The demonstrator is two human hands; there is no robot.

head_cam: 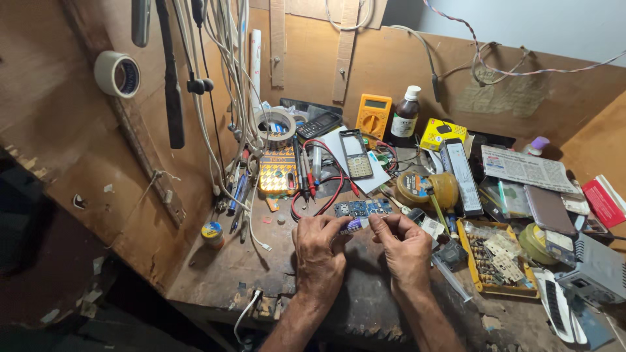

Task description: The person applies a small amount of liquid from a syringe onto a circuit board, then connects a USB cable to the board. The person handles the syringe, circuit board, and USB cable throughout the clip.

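Two hands meet over the middle of the messy wooden surface (215, 267), and both hold one small tube (354, 225) with a purple and white body. The left hand (318, 251) pinches one end of the tube between thumb and fingers (336, 226), and the right hand (405, 246) pinches the other end, so both hands are closed on it. The tube lies sideways between them, just in front of a small blue circuit board (362, 208) that rests on the surface a little past the fingers. Red and black probe wires (326, 189) curl beyond the board. To do this well, I think the left hand should keep the tube steady while the right hand turns or pulls gently, with no hard squeeze, so nothing squirts out. Keeping the tube low and close to the board looks wise. A yellow tray of small parts (489, 261) sits just right of the right hand, so elbows should stay in.
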